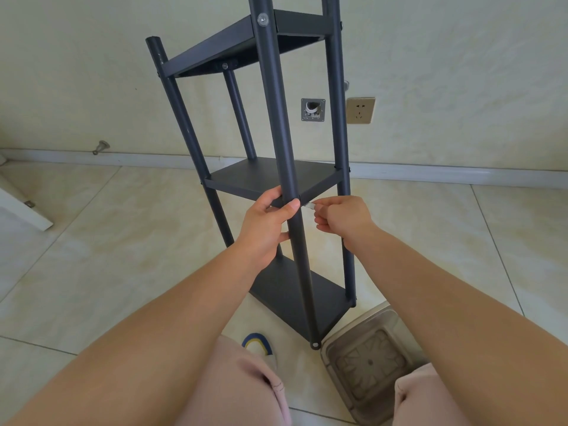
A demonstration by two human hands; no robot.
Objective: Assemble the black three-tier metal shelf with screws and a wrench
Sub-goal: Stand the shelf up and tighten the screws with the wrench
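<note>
The black three-tier shelf (270,176) stood upright on the tiled floor (107,241), close to a pale wall (92,72), with all three tiers fixed between its four round posts. A silver screw head (263,20) showed on the nearest post at the top tier, and another (314,344) at the foot of that post.

The left hand (267,222) gripped the nearest post (284,149) at the level of the middle tier (261,176); its thumb lay across the front of the post and its fingers curled behind it, touching the tier's front edge. The right hand (344,215) was just right of the same post, its fingers curled together and pinching a small silver wrench (309,205) whose tip pointed at the joint where the middle tier met the post. Whether the tip touched a screw there could not be told.

A clear plastic container (372,361) sat on the floor beside the shelf's near foot. A slipper with a blue and yellow toe (259,345) showed between the person's knees. On the wall behind were a gold socket plate (360,110) and an open metal wall box (313,109), and a doorstop (101,147) stuck out near the skirting.
</note>
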